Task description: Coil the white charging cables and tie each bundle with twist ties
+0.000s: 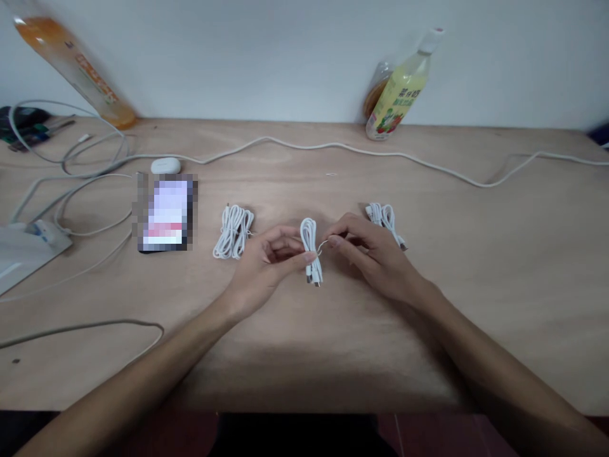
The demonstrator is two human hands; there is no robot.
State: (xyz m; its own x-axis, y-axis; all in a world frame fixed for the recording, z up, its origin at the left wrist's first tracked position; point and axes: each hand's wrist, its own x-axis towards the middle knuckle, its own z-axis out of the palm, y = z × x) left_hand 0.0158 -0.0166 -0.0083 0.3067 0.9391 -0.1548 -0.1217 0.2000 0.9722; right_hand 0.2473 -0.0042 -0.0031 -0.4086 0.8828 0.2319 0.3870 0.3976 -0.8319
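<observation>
My left hand (269,260) pinches the middle of a coiled white cable (310,249) that lies on the wooden table (476,266). My right hand (371,251) pinches a thin twist tie (322,246) that sticks out from that coil's waist. A second coiled white cable (233,231) lies to the left of my left hand. A third coiled white cable (386,219) lies just behind my right hand, partly hidden by it.
A phone (166,214) lies left of the coils, a white earbud case (165,165) behind it. Long white cords (333,146) run across the back. A yellow drink bottle (399,89) and an orange bottle (71,63) stand by the wall. A power strip (28,244) sits far left.
</observation>
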